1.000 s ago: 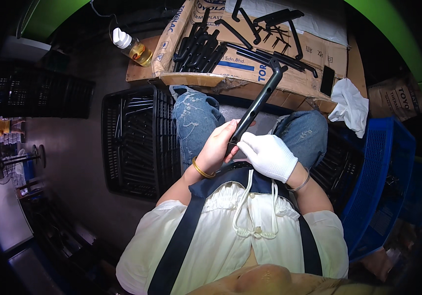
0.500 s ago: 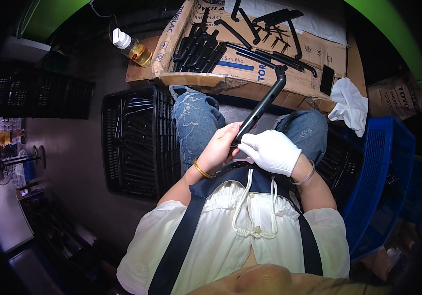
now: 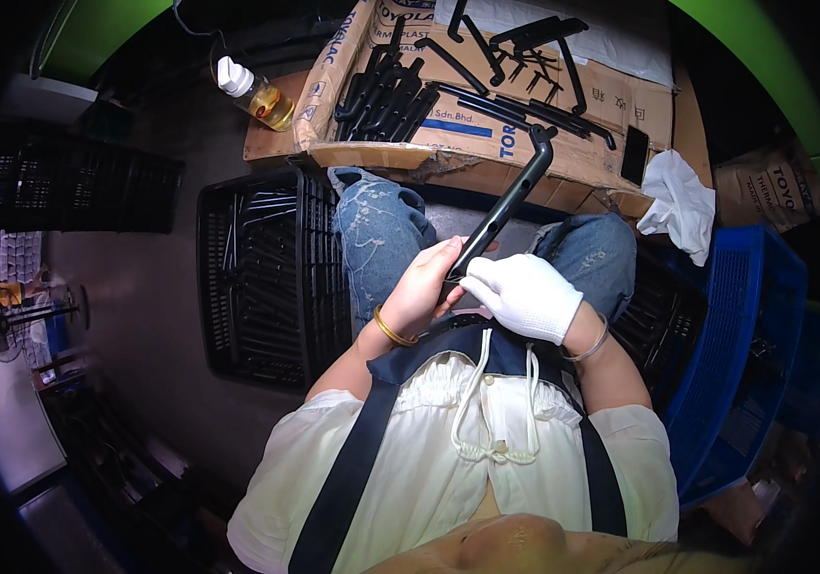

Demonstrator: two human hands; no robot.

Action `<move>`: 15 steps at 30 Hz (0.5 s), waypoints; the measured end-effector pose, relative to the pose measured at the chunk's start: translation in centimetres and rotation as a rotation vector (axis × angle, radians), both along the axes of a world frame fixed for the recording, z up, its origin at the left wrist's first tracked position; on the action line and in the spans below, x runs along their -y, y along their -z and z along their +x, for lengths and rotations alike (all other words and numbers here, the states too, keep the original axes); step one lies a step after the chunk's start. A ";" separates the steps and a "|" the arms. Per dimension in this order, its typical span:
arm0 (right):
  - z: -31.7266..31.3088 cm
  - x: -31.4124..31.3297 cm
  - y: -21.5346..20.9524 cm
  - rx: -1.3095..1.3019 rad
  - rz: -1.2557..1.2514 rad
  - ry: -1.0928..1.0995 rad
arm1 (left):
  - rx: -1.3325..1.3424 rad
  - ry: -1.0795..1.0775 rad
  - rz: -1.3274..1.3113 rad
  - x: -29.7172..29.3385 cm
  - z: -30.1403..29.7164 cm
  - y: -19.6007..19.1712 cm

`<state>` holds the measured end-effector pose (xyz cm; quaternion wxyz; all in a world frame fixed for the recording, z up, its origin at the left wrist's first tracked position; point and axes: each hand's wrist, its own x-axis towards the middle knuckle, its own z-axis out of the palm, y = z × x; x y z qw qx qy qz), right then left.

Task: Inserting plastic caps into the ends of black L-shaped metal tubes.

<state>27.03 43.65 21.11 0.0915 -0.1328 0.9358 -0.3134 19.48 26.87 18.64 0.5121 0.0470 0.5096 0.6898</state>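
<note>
Between the knees (image 3: pixel 383 218), saw a black bent tube (image 3: pixel 505 210) held slanting toward the cardboard box (image 3: pixel 376 156). Found the left hand (image 3: pixel 426 277) bare and curled around its near end; found the right hand (image 3: pixel 529 298) gloved in white, with fingers bent at the same end, but could not tell how tightly closed, or upon what. Farther, noticed more black pieces (image 3: pixel 386 100) lying on the box, and to the left, a black crate (image 3: pixel 322 287) of similar parts (image 3: pixel 262 263).
</note>
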 end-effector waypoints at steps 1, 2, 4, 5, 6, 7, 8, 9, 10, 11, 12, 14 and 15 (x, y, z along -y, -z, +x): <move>-0.1 -0.1 -0.6 0.057 -0.016 0.016 | -0.006 0.002 -0.005 0.0 0.0 0.1; -0.2 -0.1 -0.7 0.057 -0.016 0.017 | -0.006 0.002 -0.005 0.0 0.0 0.1; -0.3 -0.3 -0.8 0.045 -0.029 -0.002 | 0.034 0.018 -0.013 0.0 -0.1 0.3; -0.3 -0.4 -0.7 0.044 -0.029 -0.003 | 0.033 0.017 -0.013 0.0 -0.1 0.4; -0.2 -0.5 -0.6 0.010 -0.003 -0.019 | 0.041 0.021 -0.018 0.0 0.0 0.6; -0.2 -0.5 -0.5 -0.023 0.023 -0.035 | 0.048 0.025 -0.022 0.0 0.0 0.7; -0.1 -0.5 -0.6 -0.023 0.023 -0.035 | 0.049 0.025 -0.022 0.0 0.0 0.8; -0.2 -0.6 -0.6 -0.013 0.019 -0.041 | 0.042 0.030 -0.017 0.0 0.0 0.8; -0.2 -0.7 -0.7 -0.003 0.016 -0.047 | 0.035 0.034 -0.013 0.0 0.0 0.8; -0.3 -0.7 -0.9 -0.003 0.015 -0.046 | 0.034 0.036 -0.013 0.0 -0.1 0.7; -0.5 -0.6 -1.0 0.103 -0.003 -0.041 | 0.022 0.045 -0.016 0.1 -0.2 0.5; -0.7 -0.7 -1.1 0.208 -0.021 -0.036 | 0.009 0.053 -0.020 0.1 -0.3 -0.1; -0.7 -1.0 -1.0 0.183 -0.097 -0.048 | 0.041 0.035 0.000 0.0 -0.3 -0.4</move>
